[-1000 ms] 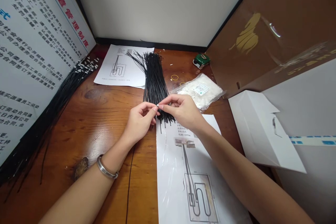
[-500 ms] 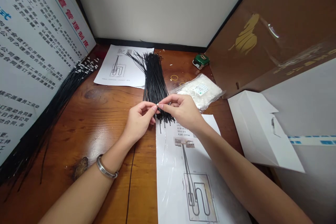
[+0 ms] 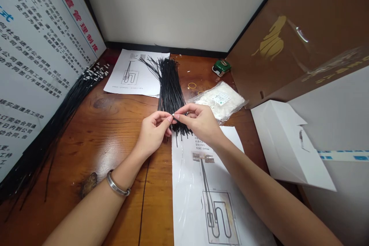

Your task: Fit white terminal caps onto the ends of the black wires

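Observation:
My left hand (image 3: 152, 132) and my right hand (image 3: 200, 121) meet fingertip to fingertip, both closed in a pinch. Between the tips sits a tiny white connector (image 3: 173, 115), partly covered by the fingers. Whether a wire runs into it I cannot tell. Just beneath and behind the hands lies a thick bundle of black wires (image 3: 170, 84), its near ends fanned out under my fingers. A silver bracelet (image 3: 117, 184) circles my left wrist.
More black wires (image 3: 57, 111) with white ends lean along the left board. A clear bag of white pieces (image 3: 223, 100), a green tape measure (image 3: 221, 67) and a yellow rubber band (image 3: 192, 85) lie to the right. Printed drawings (image 3: 184, 184) and a white carton flap (image 3: 285, 142) are nearby.
The view has shifted very slightly. Both hands keep the same pinch at the same spot, with the white connector still between the fingertips.

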A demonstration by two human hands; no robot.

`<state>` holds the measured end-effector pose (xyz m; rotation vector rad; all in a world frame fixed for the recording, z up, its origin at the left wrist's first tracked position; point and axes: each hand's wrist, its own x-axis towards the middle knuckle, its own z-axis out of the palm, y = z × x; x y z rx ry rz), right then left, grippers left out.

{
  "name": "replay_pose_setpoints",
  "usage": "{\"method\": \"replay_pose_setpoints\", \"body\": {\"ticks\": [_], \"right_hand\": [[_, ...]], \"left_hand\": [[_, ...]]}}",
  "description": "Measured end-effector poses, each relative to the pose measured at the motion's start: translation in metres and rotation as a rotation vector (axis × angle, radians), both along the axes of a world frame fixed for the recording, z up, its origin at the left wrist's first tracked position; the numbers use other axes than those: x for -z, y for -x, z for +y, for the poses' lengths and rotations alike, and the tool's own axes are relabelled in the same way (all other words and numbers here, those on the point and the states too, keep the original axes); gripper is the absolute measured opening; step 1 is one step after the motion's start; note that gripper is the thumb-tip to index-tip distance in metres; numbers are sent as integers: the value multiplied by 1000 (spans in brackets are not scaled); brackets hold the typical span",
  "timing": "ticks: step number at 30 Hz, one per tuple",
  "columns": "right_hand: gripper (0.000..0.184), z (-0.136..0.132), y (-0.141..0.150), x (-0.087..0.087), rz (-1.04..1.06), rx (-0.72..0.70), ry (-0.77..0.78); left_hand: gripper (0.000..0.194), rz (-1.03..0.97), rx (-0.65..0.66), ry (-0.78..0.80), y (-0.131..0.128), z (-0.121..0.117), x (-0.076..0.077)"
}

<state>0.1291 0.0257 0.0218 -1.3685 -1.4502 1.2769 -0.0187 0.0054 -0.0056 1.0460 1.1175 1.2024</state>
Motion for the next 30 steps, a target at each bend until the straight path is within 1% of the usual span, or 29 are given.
{"method": "replay_pose_setpoints", "body": {"ticks": [7,13,21,26,30], "right_hand": [[13,0,0,2,8,-8,-24],[17,0,0,4,1,-25,-27],[19,1,0,8,28,-34,-4],[14,2,-1,6,89,-33,12],[12,2,-1,4,84,-3,2]], "left_hand": [[18,-5,-1,4,0,0,1],[16,9,-4,0,1,0,1],[16,8,-18,19,1,-1,0],[18,-12,-14,34,0,1,0],[19,-25,-14,34,0,0,-2]]}}
